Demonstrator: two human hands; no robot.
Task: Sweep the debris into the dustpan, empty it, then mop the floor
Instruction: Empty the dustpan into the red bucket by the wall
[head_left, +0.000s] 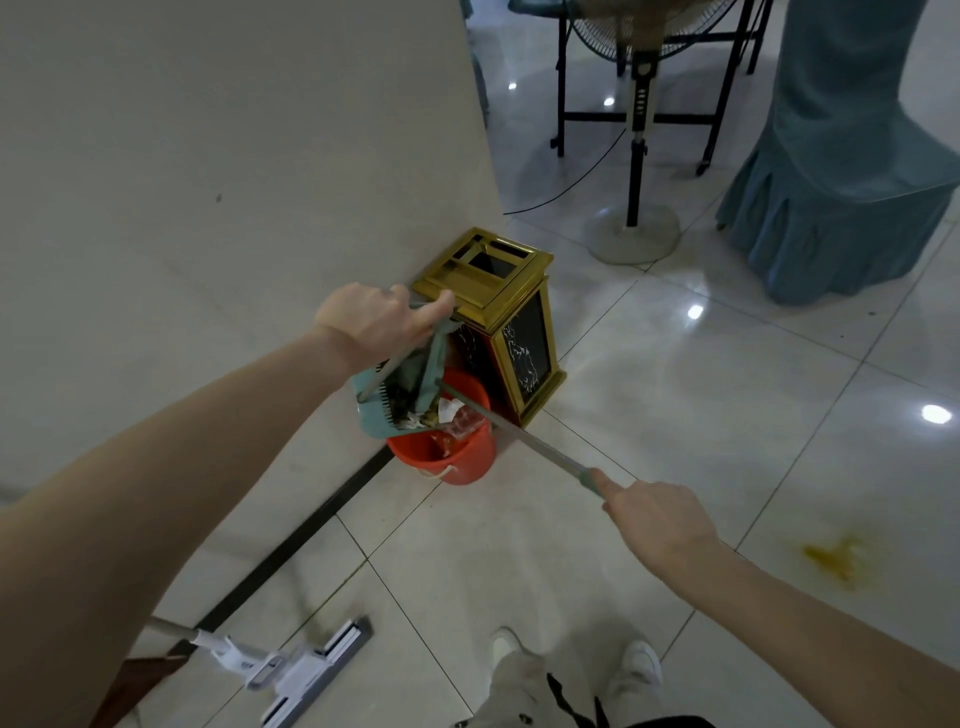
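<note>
The left hand (374, 325) gripped the upper end of the long handle of the teal plastic dustpan (371, 413), its fingers (436, 306) curled and clamped round the handle. The dustpan hung directly below those fingers, tilted with its open mouth down over the round orange plastic bucket (460, 460). Mixed paper and wrapper debris (452, 415) lay at the dustpan mouth and inside the bucket rim.

The right hand (660, 519) gripped the teal end of the grey metal broom handle (524, 436), fingers (615, 493) closed round it. The handle ran up and away from those fingers to the dustpan mouth; the broom head was hidden there.

The gold-framed square waste bin (498, 283) stood just beyond the left fingers, against the pale wall (208, 156) and touching the bucket. The white flat-head mop (306, 670) lay on the glossy tiled floor (675, 389) well below the left fingers. A yellow stain (836, 561) marked the floor to the right of the right fingers.
</note>
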